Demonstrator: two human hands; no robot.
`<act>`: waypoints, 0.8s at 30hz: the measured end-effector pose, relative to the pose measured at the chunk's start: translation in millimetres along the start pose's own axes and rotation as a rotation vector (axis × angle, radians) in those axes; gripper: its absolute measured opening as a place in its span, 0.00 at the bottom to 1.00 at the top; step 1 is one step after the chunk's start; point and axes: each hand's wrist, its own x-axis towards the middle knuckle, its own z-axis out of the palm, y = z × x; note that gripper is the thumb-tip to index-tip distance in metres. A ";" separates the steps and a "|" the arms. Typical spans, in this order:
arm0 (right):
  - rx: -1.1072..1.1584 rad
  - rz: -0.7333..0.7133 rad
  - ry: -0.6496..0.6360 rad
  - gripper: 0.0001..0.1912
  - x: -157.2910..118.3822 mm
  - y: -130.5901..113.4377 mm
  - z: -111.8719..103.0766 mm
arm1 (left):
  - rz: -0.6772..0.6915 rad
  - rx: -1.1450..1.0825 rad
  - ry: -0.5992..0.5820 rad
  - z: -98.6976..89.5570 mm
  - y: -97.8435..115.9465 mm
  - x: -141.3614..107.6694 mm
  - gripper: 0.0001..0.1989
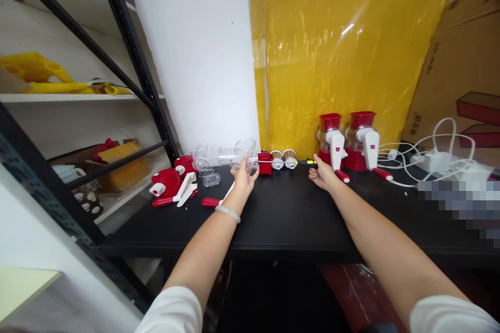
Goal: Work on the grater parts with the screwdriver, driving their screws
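Observation:
My left hand holds a clear plastic housing upright above the black table. In my right hand is the black and yellow handle of a screwdriver; its long shaft points left toward the housing. Whether the tip touches the housing is too small to tell. Behind the shaft are a red part and two metal drums with white ends. A red-handled crank lies left of my left wrist.
Two assembled red and white grinders stand right of my right hand, beside white cables. Red bases and clear rings lie at the left. A black shelf frame rises on the left side.

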 end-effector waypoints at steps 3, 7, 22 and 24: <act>0.039 -0.013 0.028 0.11 -2.1 -2.2 -2.8 | 0.005 0.010 -0.027 -1.9 -3.9 -1.4 0.26; 0.055 -0.048 0.019 0.10 -7.0 -1.4 -1.8 | 0.029 0.030 -0.065 -3.5 -3.8 -7.6 0.27; 0.000 -0.163 -0.026 0.13 -18.2 -4.4 6.0 | 0.024 0.000 -0.078 -11.5 3.8 -11.4 0.25; -0.022 -0.176 -0.007 0.18 -17.4 -2.6 5.4 | 0.026 0.007 -0.089 -11.8 3.0 -12.0 0.25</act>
